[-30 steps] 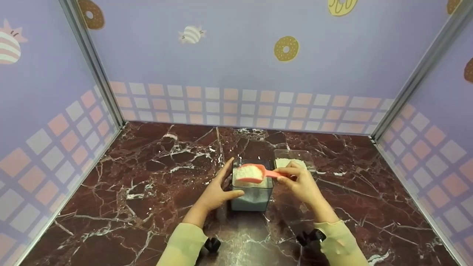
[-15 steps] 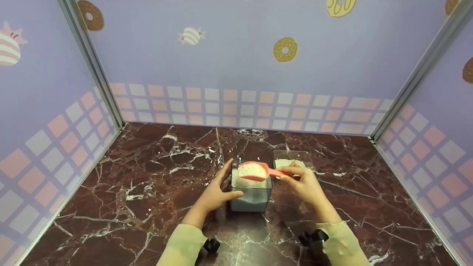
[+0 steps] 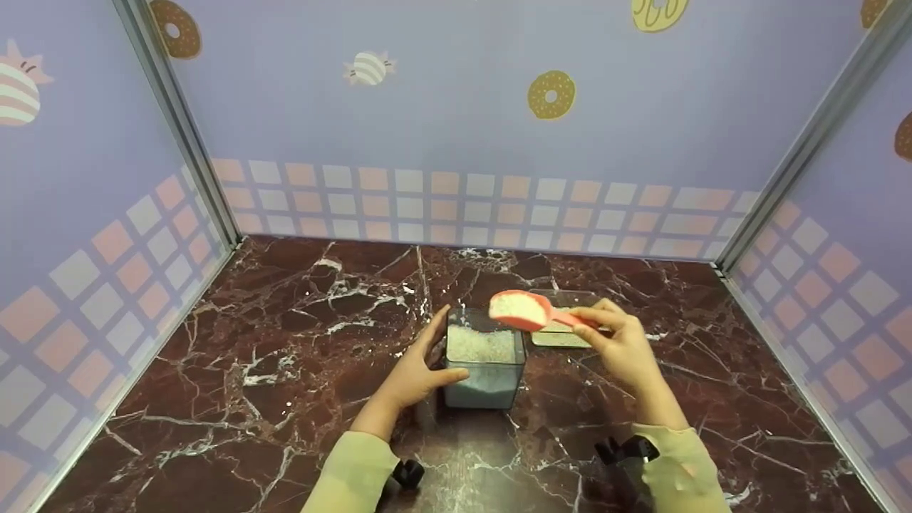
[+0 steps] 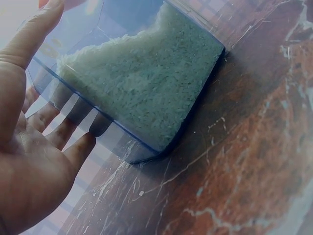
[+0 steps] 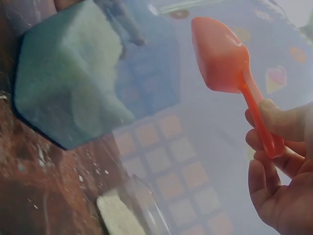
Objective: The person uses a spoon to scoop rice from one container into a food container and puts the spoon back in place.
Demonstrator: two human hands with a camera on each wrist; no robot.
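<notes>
A clear square container (image 3: 484,365) partly filled with white rice (image 4: 146,83) stands on the dark red marble table (image 3: 285,370). My left hand (image 3: 420,367) rests against its left wall with straight fingers (image 4: 29,36). My right hand (image 3: 620,342) pinches the handle of a pink scoop (image 3: 524,310) heaped with rice, held up between the tall container and a low clear tray (image 3: 563,335) of rice behind it. The right wrist view has the scoop (image 5: 225,54) from below, beside the container (image 5: 73,78), with the tray (image 5: 127,210) lower down.
Patterned lilac walls close the table on the left, back and right, with metal corner posts (image 3: 178,121). A few loose rice grains (image 5: 83,176) lie on the marble near the container. Black wrist-camera mounts (image 3: 410,472) show at my sleeves.
My right hand has lifted the filled scoop out of the tall container and carried it up and to the right, toward the low tray. The left hand has stayed on the container.
</notes>
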